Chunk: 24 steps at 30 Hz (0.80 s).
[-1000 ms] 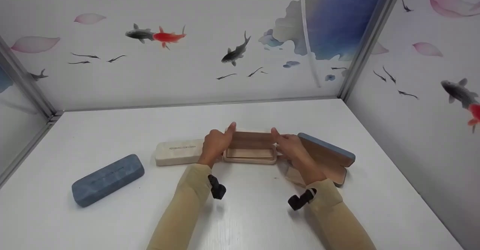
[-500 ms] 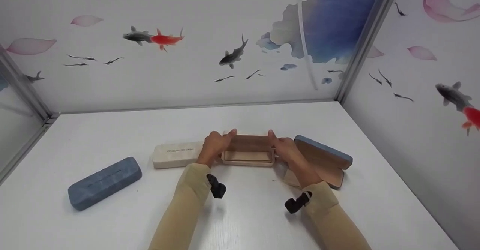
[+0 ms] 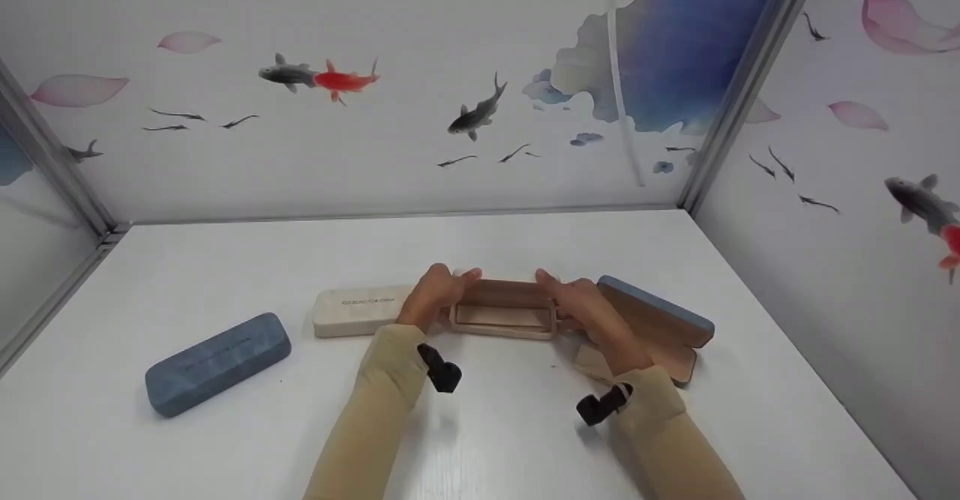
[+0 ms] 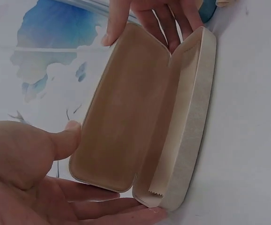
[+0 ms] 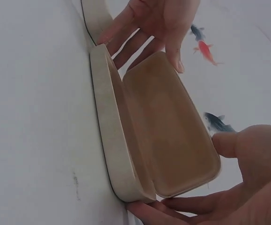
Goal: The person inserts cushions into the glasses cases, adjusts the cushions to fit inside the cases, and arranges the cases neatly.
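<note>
Both hands hold an open cream glasses case (image 3: 504, 331), one at each short end. Its brown-lined lid (image 4: 121, 103) stands up at the back, and a pale strip lies in the base. At the left end, my left hand (image 3: 436, 291) has its thumb on the lid's edge and its fingers against the case's end. My right hand (image 3: 589, 306) grips the other end likewise, as the right wrist view shows. Close to the left hand lies a shut cream glasses case (image 3: 356, 312), its right end hidden. An open blue glasses case (image 3: 667, 320) lies behind the right hand.
A shut blue glasses case (image 3: 217, 365) lies at an angle on the left of the white table (image 3: 480, 440). A beige piece (image 3: 591, 363) shows partly beneath the right wrist. Printed panels (image 3: 405, 178) enclose the table at the back and sides.
The thumbs and the upper edge of the held case's lid have come down slightly. Both hands keep their grip at its ends. The head view has shifted a little; the other cases lie unchanged.
</note>
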Each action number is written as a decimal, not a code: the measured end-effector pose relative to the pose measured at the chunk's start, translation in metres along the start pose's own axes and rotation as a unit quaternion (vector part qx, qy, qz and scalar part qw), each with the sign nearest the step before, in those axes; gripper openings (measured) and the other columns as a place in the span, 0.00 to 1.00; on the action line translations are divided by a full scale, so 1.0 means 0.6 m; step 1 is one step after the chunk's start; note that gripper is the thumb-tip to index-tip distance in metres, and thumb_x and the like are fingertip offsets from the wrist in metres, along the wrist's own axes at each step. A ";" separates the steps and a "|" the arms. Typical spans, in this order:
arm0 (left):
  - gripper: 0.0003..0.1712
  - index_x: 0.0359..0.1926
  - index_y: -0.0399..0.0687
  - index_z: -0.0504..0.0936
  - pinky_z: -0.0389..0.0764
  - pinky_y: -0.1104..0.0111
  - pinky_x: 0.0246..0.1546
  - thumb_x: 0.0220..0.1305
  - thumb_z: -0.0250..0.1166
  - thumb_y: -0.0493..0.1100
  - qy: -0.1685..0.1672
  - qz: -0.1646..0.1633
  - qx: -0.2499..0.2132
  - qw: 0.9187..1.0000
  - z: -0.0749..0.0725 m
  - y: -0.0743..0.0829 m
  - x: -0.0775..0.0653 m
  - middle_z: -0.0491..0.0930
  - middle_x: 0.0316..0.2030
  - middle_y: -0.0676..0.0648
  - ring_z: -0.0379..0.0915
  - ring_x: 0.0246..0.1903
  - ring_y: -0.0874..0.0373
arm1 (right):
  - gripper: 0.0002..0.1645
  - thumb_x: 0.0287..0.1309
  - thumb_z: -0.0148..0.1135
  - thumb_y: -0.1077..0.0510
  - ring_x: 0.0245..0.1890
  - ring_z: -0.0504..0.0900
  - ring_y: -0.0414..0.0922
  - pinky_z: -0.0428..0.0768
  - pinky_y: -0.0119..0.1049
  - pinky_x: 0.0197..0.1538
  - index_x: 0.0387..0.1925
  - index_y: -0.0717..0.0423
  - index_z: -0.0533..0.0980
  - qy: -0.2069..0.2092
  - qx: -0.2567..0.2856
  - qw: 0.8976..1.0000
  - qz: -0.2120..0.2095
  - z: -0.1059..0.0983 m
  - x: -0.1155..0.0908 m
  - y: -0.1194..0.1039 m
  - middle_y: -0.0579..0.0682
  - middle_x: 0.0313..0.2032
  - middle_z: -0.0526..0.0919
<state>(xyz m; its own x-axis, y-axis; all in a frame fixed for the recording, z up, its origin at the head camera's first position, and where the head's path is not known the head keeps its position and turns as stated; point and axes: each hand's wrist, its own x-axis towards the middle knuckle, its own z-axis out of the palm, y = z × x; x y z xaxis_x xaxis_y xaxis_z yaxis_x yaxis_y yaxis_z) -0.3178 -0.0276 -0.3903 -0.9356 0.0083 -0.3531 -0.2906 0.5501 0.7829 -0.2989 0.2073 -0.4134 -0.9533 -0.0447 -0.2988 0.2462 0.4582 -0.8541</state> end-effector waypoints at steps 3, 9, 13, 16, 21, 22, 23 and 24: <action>0.45 0.74 0.31 0.58 0.64 0.53 0.73 0.71 0.58 0.60 -0.001 -0.006 0.011 1.000 -0.005 -0.001 0.000 0.65 0.72 0.35 0.63 0.70 0.44 | 0.49 0.67 0.54 0.31 0.67 0.72 0.61 0.77 0.50 0.65 0.69 0.69 0.65 -0.017 0.012 1.000 -0.016 -0.006 0.002 0.001 0.66 0.68 0.68; 0.41 0.69 0.30 0.67 0.65 0.53 0.72 0.70 0.62 0.58 -0.006 -0.003 0.029 1.000 -0.008 -0.006 0.001 0.71 0.68 0.35 0.67 0.68 0.43 | 0.44 0.68 0.58 0.38 0.69 0.70 0.59 0.74 0.50 0.68 0.68 0.70 0.66 -0.030 0.013 0.999 -0.014 -0.009 0.004 0.000 0.65 0.70 0.67; 0.38 0.65 0.29 0.70 0.67 0.54 0.71 0.69 0.64 0.55 -0.008 0.009 0.018 1.000 -0.008 -0.010 0.001 0.75 0.63 0.34 0.70 0.65 0.43 | 0.43 0.70 0.58 0.42 0.72 0.65 0.61 0.68 0.55 0.72 0.68 0.73 0.64 -0.030 0.005 0.999 -0.016 -0.010 0.002 0.001 0.67 0.71 0.63; 0.35 0.63 0.28 0.71 0.74 0.56 0.64 0.69 0.65 0.53 -0.004 0.023 0.013 1.000 -0.007 -0.011 -0.002 0.77 0.59 0.34 0.74 0.57 0.45 | 0.43 0.70 0.57 0.42 0.73 0.63 0.62 0.67 0.56 0.72 0.68 0.75 0.63 -0.026 -0.006 0.999 -0.019 -0.010 0.001 0.001 0.69 0.71 0.63; 0.35 0.63 0.27 0.71 0.75 0.56 0.64 0.69 0.64 0.53 -0.004 0.040 0.030 0.999 -0.006 -0.018 -0.008 0.77 0.60 0.34 0.75 0.57 0.45 | 0.40 0.71 0.56 0.43 0.70 0.67 0.61 0.70 0.55 0.71 0.67 0.74 0.66 -0.011 -0.027 0.999 -0.020 -0.006 0.001 0.007 0.68 0.68 0.68; 0.36 0.64 0.27 0.71 0.73 0.55 0.66 0.69 0.64 0.53 -0.004 0.041 0.034 0.999 -0.006 -0.020 -0.009 0.77 0.60 0.34 0.74 0.58 0.45 | 0.40 0.72 0.56 0.43 0.70 0.68 0.61 0.70 0.54 0.70 0.67 0.74 0.66 -0.010 -0.030 0.999 -0.023 -0.004 0.001 0.008 0.68 0.67 0.69; 0.36 0.64 0.27 0.71 0.71 0.54 0.67 0.69 0.64 0.53 -0.004 0.040 0.037 0.998 -0.007 -0.022 -0.009 0.76 0.61 0.34 0.73 0.60 0.45 | 0.40 0.72 0.56 0.43 0.70 0.69 0.61 0.70 0.55 0.70 0.67 0.73 0.65 -0.011 -0.032 0.999 -0.026 -0.002 0.001 0.009 0.68 0.68 0.69; 0.35 0.64 0.27 0.71 0.71 0.54 0.68 0.69 0.64 0.53 -0.005 0.039 0.036 0.999 -0.008 -0.024 -0.010 0.76 0.61 0.34 0.73 0.60 0.44 | 0.39 0.72 0.56 0.43 0.69 0.70 0.61 0.71 0.54 0.70 0.67 0.73 0.66 -0.012 -0.034 0.999 -0.029 0.000 0.001 0.010 0.68 0.67 0.70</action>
<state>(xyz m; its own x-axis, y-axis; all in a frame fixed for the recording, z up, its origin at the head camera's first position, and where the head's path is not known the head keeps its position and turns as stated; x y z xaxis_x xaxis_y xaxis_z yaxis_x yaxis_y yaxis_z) -0.3090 -0.0396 -0.3973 -0.9525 0.0618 -0.2981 -0.2015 0.6061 0.7694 -0.2979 0.2100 -0.4186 -0.9611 -0.0930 -0.2600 0.1773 0.5141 -0.8392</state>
